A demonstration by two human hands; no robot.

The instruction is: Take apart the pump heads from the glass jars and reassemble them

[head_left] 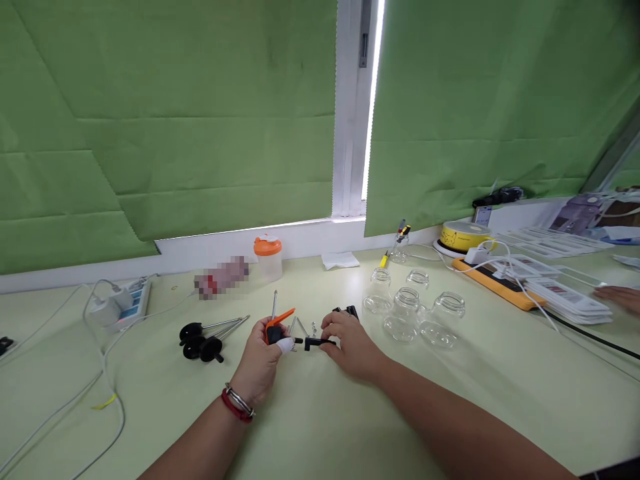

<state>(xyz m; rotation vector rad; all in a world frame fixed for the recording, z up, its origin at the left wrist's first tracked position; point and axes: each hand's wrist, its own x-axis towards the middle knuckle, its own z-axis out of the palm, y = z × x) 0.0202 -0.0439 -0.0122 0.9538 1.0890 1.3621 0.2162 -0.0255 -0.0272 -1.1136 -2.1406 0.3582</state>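
Note:
My left hand (pixel 263 360) is wrapped round an orange and black part (pixel 273 333) with a metal rod standing up from it. A white covering is on its thumb. Close to its right, my right hand (pixel 350 343) pinches a small black piece (pixel 315 343), which points toward the orange and black part with a narrow gap between them. Behind the hands lie small metal pins (pixel 302 327) and more black pieces (pixel 353 311), partly hidden by my right hand. Black knobs with metal rods (pixel 210 348) lie to the left of my left hand.
Several clear glass jars (pixel 401 317) stand right of my hands. An orange-lidded cup (pixel 269 259) and folded paper (pixel 340 261) are at the back. White cables and a power strip (pixel 133 305) lie left; an orange power strip (pixel 495 283) and another person's hand (pixel 620 297) are right.

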